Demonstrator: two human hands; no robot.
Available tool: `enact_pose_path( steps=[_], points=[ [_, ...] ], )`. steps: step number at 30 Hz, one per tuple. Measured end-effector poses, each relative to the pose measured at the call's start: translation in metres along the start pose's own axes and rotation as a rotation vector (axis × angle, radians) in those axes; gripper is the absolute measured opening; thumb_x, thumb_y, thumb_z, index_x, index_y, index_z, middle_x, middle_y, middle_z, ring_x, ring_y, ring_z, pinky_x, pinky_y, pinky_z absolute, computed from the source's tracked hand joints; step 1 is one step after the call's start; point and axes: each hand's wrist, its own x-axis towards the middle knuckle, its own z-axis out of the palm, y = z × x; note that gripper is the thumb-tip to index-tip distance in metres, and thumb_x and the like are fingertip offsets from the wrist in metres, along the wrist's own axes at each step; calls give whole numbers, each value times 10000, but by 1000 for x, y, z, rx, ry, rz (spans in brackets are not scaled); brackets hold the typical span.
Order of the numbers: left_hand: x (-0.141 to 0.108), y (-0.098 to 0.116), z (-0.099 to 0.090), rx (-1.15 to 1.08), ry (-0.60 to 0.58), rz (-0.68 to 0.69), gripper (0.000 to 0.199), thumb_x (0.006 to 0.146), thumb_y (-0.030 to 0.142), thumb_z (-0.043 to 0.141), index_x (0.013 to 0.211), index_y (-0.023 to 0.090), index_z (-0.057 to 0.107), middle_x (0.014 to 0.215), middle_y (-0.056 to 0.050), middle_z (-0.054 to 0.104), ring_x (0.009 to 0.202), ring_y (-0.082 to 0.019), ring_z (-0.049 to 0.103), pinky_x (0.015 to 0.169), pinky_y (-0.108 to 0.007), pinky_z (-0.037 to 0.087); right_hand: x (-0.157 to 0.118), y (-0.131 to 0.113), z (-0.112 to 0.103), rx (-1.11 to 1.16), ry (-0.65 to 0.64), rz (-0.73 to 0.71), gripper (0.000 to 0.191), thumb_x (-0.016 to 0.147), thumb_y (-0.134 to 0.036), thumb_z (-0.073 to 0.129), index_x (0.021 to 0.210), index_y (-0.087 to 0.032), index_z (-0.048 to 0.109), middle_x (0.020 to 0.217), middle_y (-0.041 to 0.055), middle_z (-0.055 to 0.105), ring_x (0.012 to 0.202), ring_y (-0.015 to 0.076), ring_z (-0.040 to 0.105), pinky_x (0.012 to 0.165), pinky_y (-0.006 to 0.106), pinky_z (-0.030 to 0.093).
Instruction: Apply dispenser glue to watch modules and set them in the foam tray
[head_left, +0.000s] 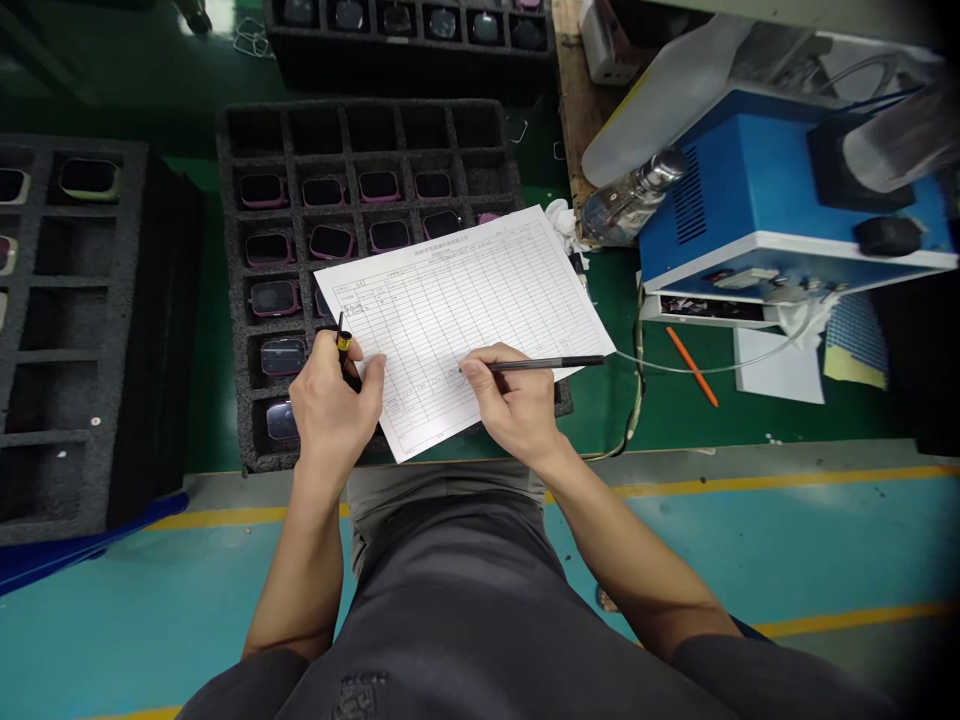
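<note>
A printed form (480,300) with a ruled grid and some handwriting at its upper left lies tilted across a dark foam tray (247,125). My right hand (517,405) pinches a dark pen (547,364) over the form's lower middle, the pen's long end pointing right. At the sheet's left edge is my left hand (334,395), its fingers curled round a small black tool (343,342) with a yellow band, its lower part hidden in the fist. Watch-like pieces (330,241) with dark faces and purplish frames sit in the tray's compartments; the paper covers several of them.
Another foam tray (131,340) stands at the left, a further one (412,60) at the back. To the right are a blue machine (705,200), a glass bottle (630,200), an orange stick (691,367) and a thin clear tube (712,371). The green table's edge (712,445) runs before me.
</note>
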Motion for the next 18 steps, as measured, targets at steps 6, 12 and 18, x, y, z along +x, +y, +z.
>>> enact_pose_path(
  steps=[6,12,18],
  points=[
    [-1,0,0,2,3,11,254,830,253,679,833,237,426,741,46,561,644,-136,537,634,-277,356,1,0,-1,13,-23,3,189,996,-280,582,853,-197,675,806,43,727,746,171,679,667,304,534],
    [0,0,1,-1,-1,6,260,830,245,684,832,234,425,741,49,559,617,-124,516,628,-274,352,1,0,-1,-15,9,30,223,1004,-301,566,839,-196,674,778,40,715,718,168,667,658,304,526],
    [0,1,-1,-8,-15,-9,251,832,244,680,828,231,429,729,54,547,567,-108,474,601,-270,336,1,1,-3,-33,-15,52,264,1009,-347,555,824,-195,667,790,49,717,728,173,662,676,317,531]
  ],
)
